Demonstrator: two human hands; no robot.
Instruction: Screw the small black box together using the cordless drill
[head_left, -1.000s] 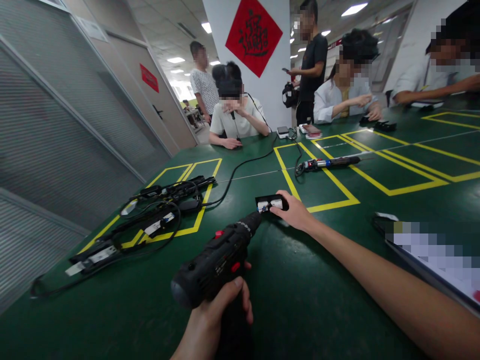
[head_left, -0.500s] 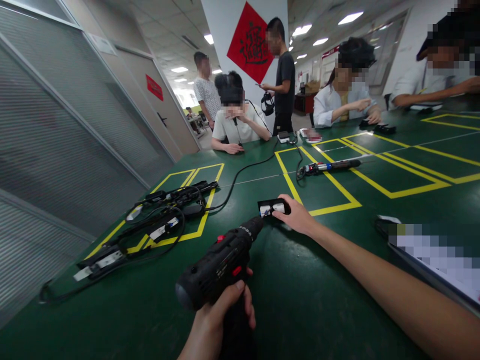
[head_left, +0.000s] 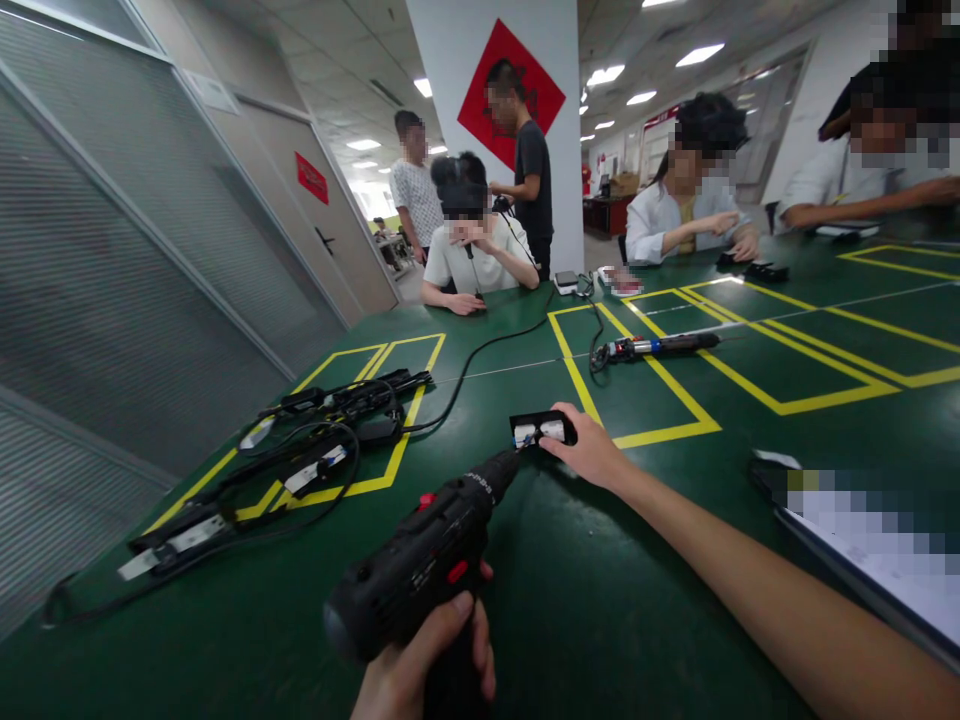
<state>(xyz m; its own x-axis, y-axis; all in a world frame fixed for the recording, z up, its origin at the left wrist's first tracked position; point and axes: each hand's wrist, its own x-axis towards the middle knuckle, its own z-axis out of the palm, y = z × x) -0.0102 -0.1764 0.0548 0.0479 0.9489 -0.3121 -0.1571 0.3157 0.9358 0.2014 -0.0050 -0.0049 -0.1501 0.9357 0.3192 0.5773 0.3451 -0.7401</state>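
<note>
My left hand (head_left: pixel 427 650) is wrapped round the handle of a black cordless drill (head_left: pixel 420 560) with red buttons. The drill points forward, away from me. Its chuck end meets the near side of a small black casing (head_left: pixel 541 418) with white parts and a bit of blue inside; whether the bit touches is too small to tell. My right hand (head_left: pixel 581 440) grips the right end of this casing, thumb in front and fingers behind, just above the green table (head_left: pixel 600 600).
Left lies a heap of black cables and strips (head_left: pixel 330 430) on yellow tape outlines. A pen-shaped electric screwdriver (head_left: pixel 660 345) with a cord (head_left: pixel 480 350) lies beyond my right hand. A blurred-out tablet or clipboard (head_left: pixel 862 550) is at right. Several people sit or stand across the table.
The drill and my left hand sit slightly lower and further left in view. The casing has shifted slightly down and left. A standing person in a dark shirt has moved left.
</note>
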